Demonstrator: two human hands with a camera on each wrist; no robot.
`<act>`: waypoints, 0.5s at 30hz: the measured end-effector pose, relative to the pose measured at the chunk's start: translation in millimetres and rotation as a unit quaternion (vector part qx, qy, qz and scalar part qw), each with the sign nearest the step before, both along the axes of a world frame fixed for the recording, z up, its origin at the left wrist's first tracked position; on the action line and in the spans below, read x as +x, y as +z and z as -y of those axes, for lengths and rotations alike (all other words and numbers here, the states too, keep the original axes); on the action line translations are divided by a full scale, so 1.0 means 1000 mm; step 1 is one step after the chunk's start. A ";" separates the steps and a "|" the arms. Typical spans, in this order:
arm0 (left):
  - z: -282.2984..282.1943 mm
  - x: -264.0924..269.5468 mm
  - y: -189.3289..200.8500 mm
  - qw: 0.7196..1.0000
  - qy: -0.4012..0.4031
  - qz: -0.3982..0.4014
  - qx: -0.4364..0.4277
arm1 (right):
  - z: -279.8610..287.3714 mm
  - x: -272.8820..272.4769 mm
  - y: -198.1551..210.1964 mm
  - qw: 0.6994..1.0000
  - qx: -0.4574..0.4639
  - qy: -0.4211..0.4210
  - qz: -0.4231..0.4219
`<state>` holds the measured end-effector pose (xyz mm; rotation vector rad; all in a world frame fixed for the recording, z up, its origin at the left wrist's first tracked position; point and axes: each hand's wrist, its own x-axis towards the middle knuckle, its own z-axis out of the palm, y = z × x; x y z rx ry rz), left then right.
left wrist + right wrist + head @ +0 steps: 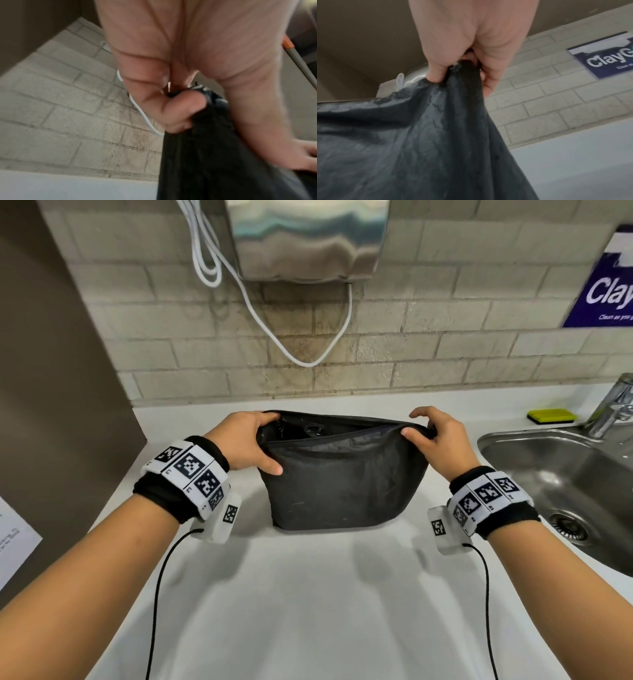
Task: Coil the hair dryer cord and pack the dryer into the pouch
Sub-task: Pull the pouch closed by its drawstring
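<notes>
A black fabric pouch [342, 481] stands upright on the white counter [291, 594], its top gaping. Through the opening a dark round part of the hair dryer [313, 429] shows inside; the cord is hidden. My left hand [253, 440] grips the pouch's left top corner, fingers over the rim and thumb on the front. My right hand [431, 433] pinches the right top corner. In the left wrist view the left hand [178, 108] holds bunched black pouch fabric [214, 155]. The right wrist view shows my right hand [462, 67] pinching the pouch fabric [419, 135].
A steel sink [561, 484] with a tap [613, 409] lies at the right, a yellow sponge [551, 416] behind it. A metal wall unit [308, 237] with a hanging white cable [308, 361] is above the pouch. A brown panel [51, 388] stands at left.
</notes>
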<state>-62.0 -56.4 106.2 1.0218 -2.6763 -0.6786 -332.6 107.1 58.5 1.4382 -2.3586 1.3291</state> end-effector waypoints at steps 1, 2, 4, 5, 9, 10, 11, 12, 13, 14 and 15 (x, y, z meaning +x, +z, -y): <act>0.000 -0.001 -0.001 1.000 0.005 -0.007 -0.017 | 0.000 -0.002 0.000 0.999 0.026 -0.006 -0.017; -0.001 -0.002 -0.002 0.999 0.014 -0.022 -0.025 | -0.001 -0.004 -0.001 0.996 0.073 -0.022 -0.053; -0.003 -0.005 -0.007 0.998 0.027 -0.055 -0.024 | -0.002 -0.004 0.000 0.971 0.177 -0.068 -0.146; -0.004 -0.006 -0.010 0.997 0.030 -0.073 -0.020 | -0.002 -0.003 0.002 0.954 0.214 -0.084 -0.191; -0.006 -0.011 -0.019 0.991 0.043 -0.130 0.006 | 0.007 0.015 0.008 0.924 0.282 -0.014 -0.258; -0.006 -0.011 -0.021 0.990 0.041 -0.137 0.013 | 0.012 0.023 0.008 0.922 0.298 0.020 -0.248; -0.006 -0.012 -0.021 0.989 0.037 -0.142 0.020 | 0.018 0.031 0.006 0.921 0.310 0.047 -0.232; -0.006 -0.011 -0.021 0.989 0.031 -0.145 0.026 | 0.024 0.037 0.003 0.924 0.311 0.065 -0.213; -0.005 -0.010 -0.020 0.988 0.023 -0.148 0.031 | 0.028 0.041 0.001 0.932 0.295 0.076 -0.197; -0.005 -0.008 -0.018 0.987 0.011 -0.153 0.037 | 0.031 0.042 0.002 0.945 0.263 0.080 -0.178; -0.004 -0.005 -0.017 0.986 -0.005 -0.161 0.045 | 0.033 0.041 0.004 0.960 0.218 0.077 -0.155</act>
